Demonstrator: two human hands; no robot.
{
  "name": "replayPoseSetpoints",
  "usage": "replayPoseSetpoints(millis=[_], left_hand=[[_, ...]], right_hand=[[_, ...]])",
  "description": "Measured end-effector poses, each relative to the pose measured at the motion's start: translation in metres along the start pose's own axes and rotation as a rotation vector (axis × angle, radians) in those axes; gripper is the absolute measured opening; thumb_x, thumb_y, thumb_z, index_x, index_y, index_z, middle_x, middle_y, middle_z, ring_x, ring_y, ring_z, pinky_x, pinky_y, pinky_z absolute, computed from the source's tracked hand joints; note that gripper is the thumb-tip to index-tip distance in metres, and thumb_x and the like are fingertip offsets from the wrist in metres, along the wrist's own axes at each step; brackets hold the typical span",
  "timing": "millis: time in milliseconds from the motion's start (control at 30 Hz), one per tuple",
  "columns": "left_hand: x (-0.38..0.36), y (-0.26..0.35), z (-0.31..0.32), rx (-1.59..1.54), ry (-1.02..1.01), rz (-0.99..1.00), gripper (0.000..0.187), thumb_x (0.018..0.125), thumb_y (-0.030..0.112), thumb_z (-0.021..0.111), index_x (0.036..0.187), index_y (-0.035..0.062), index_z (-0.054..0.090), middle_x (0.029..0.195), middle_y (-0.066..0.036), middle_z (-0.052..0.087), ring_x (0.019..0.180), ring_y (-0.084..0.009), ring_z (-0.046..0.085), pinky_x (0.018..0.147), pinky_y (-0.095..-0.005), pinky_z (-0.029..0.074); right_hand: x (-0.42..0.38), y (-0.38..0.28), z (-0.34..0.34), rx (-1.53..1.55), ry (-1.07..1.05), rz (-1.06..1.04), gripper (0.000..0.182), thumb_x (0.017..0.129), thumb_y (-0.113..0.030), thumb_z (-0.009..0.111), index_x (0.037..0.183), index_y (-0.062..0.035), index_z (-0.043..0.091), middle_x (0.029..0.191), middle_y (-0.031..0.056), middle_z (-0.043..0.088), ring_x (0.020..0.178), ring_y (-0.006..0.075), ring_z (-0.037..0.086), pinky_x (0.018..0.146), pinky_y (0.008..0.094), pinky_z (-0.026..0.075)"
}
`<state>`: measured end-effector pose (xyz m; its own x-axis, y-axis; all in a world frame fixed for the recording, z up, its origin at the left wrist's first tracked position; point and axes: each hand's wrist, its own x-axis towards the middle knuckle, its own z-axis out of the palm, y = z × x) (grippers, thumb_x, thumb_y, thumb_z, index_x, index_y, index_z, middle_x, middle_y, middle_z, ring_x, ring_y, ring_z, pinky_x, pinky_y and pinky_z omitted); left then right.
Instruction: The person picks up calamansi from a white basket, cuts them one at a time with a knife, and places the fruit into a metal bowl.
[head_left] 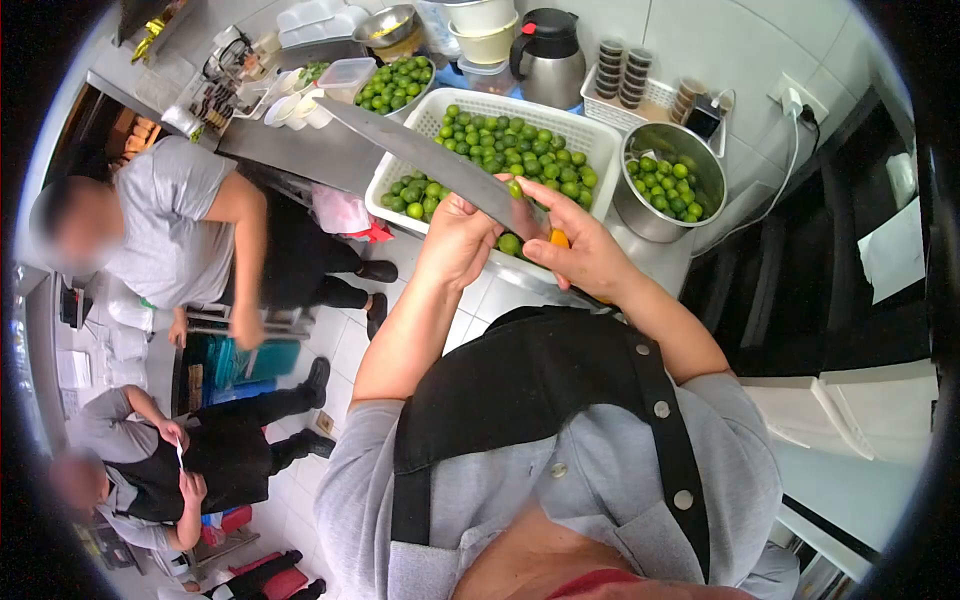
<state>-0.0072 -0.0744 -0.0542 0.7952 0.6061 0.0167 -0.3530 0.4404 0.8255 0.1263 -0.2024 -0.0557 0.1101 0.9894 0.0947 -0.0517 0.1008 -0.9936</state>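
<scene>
A long, wide-bladed knife (pixel 430 158) points to the upper left, its yellow handle (pixel 559 239) partly showing within my right hand (pixel 575 238). My right fingers are wrapped round the handle, and a small green lime (pixel 515 188) shows at the fingertips beside the blade. On the other side of the blade is my left hand (pixel 462 240), its fingers curled; what they pinch, if anything, is hidden. Both hands are over the near edge of a white perforated basket (pixel 385 165) of green limes. Another lime (pixel 509 244) lies just below the blade, between my hands.
Right of the basket stands a metal pot (pixel 655 228) with limes. Behind are a bowl of limes (pixel 396 84), a steel jug (pixel 551 70) and a tray of small stacked containers (pixel 633 75). Two people (pixel 190 215) (pixel 150 450) stand at the left.
</scene>
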Motion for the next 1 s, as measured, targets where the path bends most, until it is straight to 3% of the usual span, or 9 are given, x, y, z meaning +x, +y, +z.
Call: replayPoseSetpoints(millis=[100,333,433,567,667,767,800,900,1000], left_hand=[[0.006,-0.017,-0.002,0.089,-0.03,0.004,0.025,0.084,-0.001,0.059,0.109,0.001,0.055,0.098,-0.006,0.063,0.09,-0.0168,0.061,0.081,-0.0295,0.048],[0.02,-0.016,0.016,0.093,-0.19,-0.045,0.024,0.086,0.002,0.059,0.11,0.0012,0.055,0.098,-0.006,0.062,0.089,-0.0145,0.059,0.079,-0.0271,0.047],[0.041,-0.01,0.02,0.377,-0.212,0.009,0.029,0.087,0.007,0.061,0.114,-0.0005,0.053,0.105,-0.007,0.061,0.095,-0.0145,0.058,0.083,-0.027,0.047],[0.082,-0.01,0.004,1.271,-0.224,-0.013,0.036,0.083,0.011,0.066,0.117,0.0048,0.058,0.108,-0.01,0.061,0.098,-0.0161,0.058,0.087,-0.0286,0.046],[0.097,-0.032,0.011,1.51,-0.369,0.013,0.032,0.079,0.013,0.068,0.11,0.0089,0.063,0.105,-0.014,0.062,0.096,-0.0222,0.06,0.086,-0.0309,0.046],[0.107,-0.065,0.001,1.822,-0.453,0.325,0.031,0.077,0.015,0.069,0.107,0.0088,0.065,0.098,-0.016,0.063,0.09,-0.0286,0.061,0.083,-0.0346,0.048],[0.11,-0.062,0.006,1.86,-0.477,0.28,0.033,0.076,0.015,0.069,0.109,0.0086,0.064,0.099,-0.017,0.063,0.088,-0.0305,0.061,0.082,-0.0359,0.048],[0.104,-0.046,0.019,1.556,-0.351,0.054,0.036,0.077,0.014,0.068,0.113,0.0096,0.063,0.106,-0.015,0.062,0.094,-0.026,0.061,0.085,-0.0339,0.047],[0.075,-0.02,0.028,0.64,-0.35,-0.207,0.042,0.085,0.009,0.063,0.125,0.0037,0.053,0.105,-0.007,0.062,0.096,-0.0161,0.061,0.086,-0.029,0.047]], right_hand=[[-0.001,-0.008,0.004,0.122,0.077,-0.008,0.063,0.086,-0.02,0.065,0.139,-0.0124,0.033,0.077,0.0013,0.05,0.048,0.0041,0.042,0.041,0.0192,0.036],[-0.015,-0.003,-0.014,0.113,0.162,-0.011,0.058,0.087,-0.017,0.064,0.138,-0.0129,0.036,0.077,0.0008,0.05,0.045,0.0037,0.042,0.04,0.019,0.037],[-0.02,-0.009,-0.028,0.04,0.334,-0.001,0.057,0.087,-0.016,0.063,0.137,-0.0135,0.036,0.076,0.0004,0.05,0.045,0.0039,0.042,0.04,0.019,0.037],[-0.03,-0.008,-0.065,0.009,0.56,-0.031,0.063,0.087,-0.02,0.063,0.142,-0.0163,0.032,0.073,0.0011,0.051,0.046,0.0061,0.044,0.041,0.0194,0.037],[-0.039,-0.011,-0.082,0.043,0.632,0.016,0.07,0.088,-0.026,0.062,0.145,-0.0131,0.025,0.071,0.0017,0.051,0.046,0.0078,0.045,0.042,0.021,0.037],[-0.041,-0.006,-0.092,0.106,0.759,0.126,0.073,0.089,-0.032,0.059,0.145,-0.0059,0.021,0.069,0.0022,0.051,0.047,0.0089,0.046,0.043,0.0225,0.038],[-0.041,-0.006,-0.091,0.105,0.814,0.134,0.065,0.092,-0.033,0.056,0.141,-0.0012,0.029,0.072,0.003,0.051,0.046,0.0098,0.045,0.042,0.0218,0.037],[-0.045,-0.001,-0.091,0.125,0.793,0.089,0.072,0.09,-0.035,0.058,0.142,0.001,0.025,0.072,0.0029,0.052,0.048,0.0097,0.047,0.044,0.0227,0.038],[-0.051,-0.004,-0.082,0.232,0.553,0.014,0.066,0.091,-0.032,0.057,0.14,0.0015,0.028,0.073,0.0033,0.052,0.048,0.0097,0.047,0.043,0.0222,0.038]])
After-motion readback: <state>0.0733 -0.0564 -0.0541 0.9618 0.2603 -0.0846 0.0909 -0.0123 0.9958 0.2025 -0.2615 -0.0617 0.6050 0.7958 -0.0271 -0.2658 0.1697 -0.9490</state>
